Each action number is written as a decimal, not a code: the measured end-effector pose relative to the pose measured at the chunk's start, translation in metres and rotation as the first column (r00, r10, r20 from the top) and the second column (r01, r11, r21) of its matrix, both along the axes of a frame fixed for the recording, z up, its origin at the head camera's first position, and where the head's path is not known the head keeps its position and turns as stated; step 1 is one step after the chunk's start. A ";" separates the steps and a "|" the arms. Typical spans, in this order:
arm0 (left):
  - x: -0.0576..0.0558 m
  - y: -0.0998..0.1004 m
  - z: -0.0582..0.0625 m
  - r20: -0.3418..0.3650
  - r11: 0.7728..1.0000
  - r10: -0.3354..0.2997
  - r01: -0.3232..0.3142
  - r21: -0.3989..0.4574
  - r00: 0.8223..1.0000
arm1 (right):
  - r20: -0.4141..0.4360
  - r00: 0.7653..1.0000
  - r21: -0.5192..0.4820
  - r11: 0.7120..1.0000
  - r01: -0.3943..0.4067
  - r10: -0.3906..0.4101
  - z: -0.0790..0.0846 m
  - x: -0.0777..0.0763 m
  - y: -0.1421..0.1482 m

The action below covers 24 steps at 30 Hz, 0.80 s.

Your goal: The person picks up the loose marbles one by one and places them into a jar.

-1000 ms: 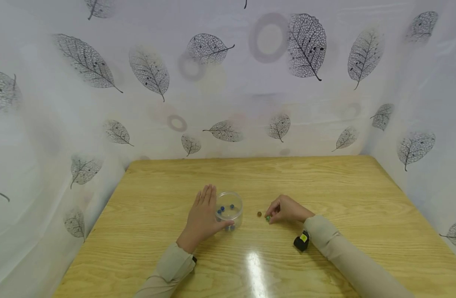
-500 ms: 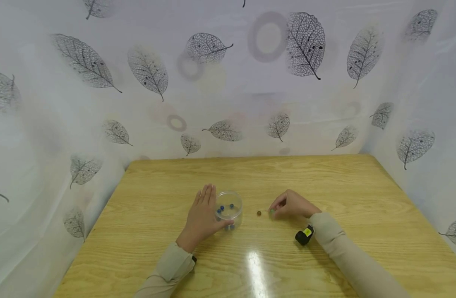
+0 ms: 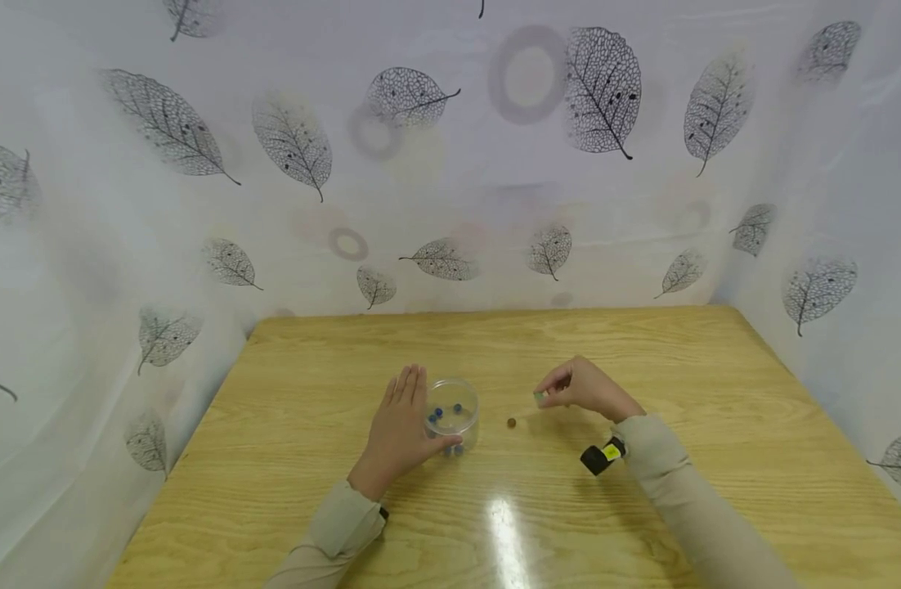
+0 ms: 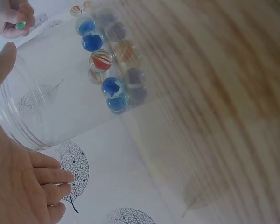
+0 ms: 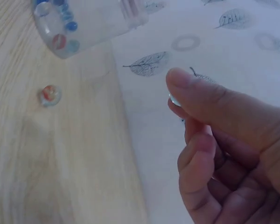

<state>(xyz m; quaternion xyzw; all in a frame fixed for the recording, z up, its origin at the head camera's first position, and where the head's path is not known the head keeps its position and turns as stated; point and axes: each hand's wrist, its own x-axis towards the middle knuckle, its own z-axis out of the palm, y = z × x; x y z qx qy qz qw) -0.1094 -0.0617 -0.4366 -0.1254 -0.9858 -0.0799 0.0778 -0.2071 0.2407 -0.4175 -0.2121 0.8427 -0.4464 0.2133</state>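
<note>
A clear round plastic jar (image 3: 468, 425) stands upright on the table, with several blue marbles (image 4: 93, 42) and an orange-striped marble (image 4: 101, 60) at its bottom. Along the jar's left side lies my left hand (image 3: 399, 438), fingers straight, its thumb stretched across the near side. Thumb and fingertips of my right hand (image 3: 586, 388) pinch a green marble (image 4: 21, 24) above the table, right of the jar. Only a sliver of that marble shows in the right wrist view. A clear marble with an orange swirl (image 5: 50, 95) rests on the table between jar and right hand.
The wooden table (image 3: 333, 352) carries a bright glare streak near its front. White sheeting (image 3: 465, 188) printed with grey leaves hangs behind and at both sides. A black device (image 3: 601, 456) is strapped to the right wrist.
My right hand has lifted the green marble off the table, rising and shifting slightly right and away. The left hand, jar and orange-swirl marble have stayed in place.
</note>
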 end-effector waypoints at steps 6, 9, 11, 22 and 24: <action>0.000 0.000 -0.001 0.010 1.000 0.001 -0.001 0.005 1.000 | -0.052 0.999 -0.006 1.000 -0.008 0.008 0.021 0.007 -0.012; 0.000 -0.001 -0.001 0.017 1.000 0.004 -0.004 0.005 1.000 | -0.112 0.993 0.002 1.000 -0.029 0.029 0.031 0.010 -0.020; 0.000 -0.001 -0.001 0.020 1.000 0.006 -0.006 0.000 1.000 | -0.153 0.987 0.013 0.999 -0.036 0.038 0.036 0.012 -0.024; 0.000 0.000 0.000 0.012 1.000 0.007 -0.007 -0.002 1.000 | -0.270 0.960 0.002 0.997 -0.079 0.076 0.048 0.017 -0.050; 0.000 0.000 0.001 0.011 1.000 0.006 -0.006 -0.001 1.000 | -0.282 0.955 0.001 0.996 -0.091 0.088 0.048 0.017 -0.054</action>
